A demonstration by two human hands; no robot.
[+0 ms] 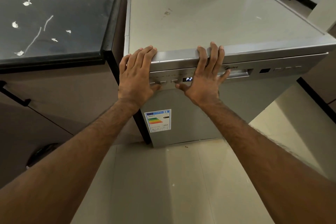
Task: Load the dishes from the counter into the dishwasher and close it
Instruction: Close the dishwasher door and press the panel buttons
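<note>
Dishwasher (181, 114) door shut, display (187, 79) reads P2; left hand (136, 76) & right hand (205, 78) flat, fingers straight, pressing its top front edge, gripping nothing.

The dishwasher (227, 14) stands just right of the counter (54, 23), its door (181, 111) shut, with both hands, left hand (135, 76) and right hand (205, 78), spread flat side by side on its upper front edge.

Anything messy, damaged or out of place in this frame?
Minor mess only. White scraps and pale streaks lie scattered on the dark counter left of the dishwasher. A brownish stain marks the dishwasher's top, and a crumb lies on the floor at its base. The door looks shut and square.
</note>
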